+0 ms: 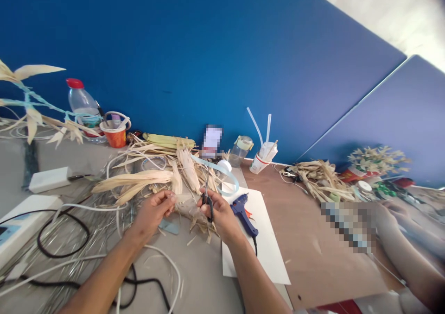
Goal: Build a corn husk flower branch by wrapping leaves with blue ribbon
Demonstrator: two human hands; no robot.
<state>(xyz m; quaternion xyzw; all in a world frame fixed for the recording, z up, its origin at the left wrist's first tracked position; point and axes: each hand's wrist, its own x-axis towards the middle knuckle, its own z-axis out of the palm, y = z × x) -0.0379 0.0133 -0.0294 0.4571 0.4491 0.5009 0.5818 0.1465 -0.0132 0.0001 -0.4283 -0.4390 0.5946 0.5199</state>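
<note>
My left hand (158, 210) is closed in a pinch on a small pale strip of corn husk (182, 197), which points toward my other hand. Black-handled scissors (209, 208) are in my right hand (220, 212), their blades pointing up and away from me. Dried corn husks (139, 182) lie in a loose heap just beyond both hands. To the right of my right hand, a blue glue gun (245, 216) rests on a white sheet (262, 254). A pale blue ribbon-like strip (233, 184) curls behind it.
Cables and thin wires (86, 240) spread over the left side near a white power strip (26, 223). A bottle (83, 108), an orange cup (114, 135), a jar (239, 152) and a cup with straws (260, 161) line the blue partition (208, 50). A co-worker's arm (399, 240) is at right.
</note>
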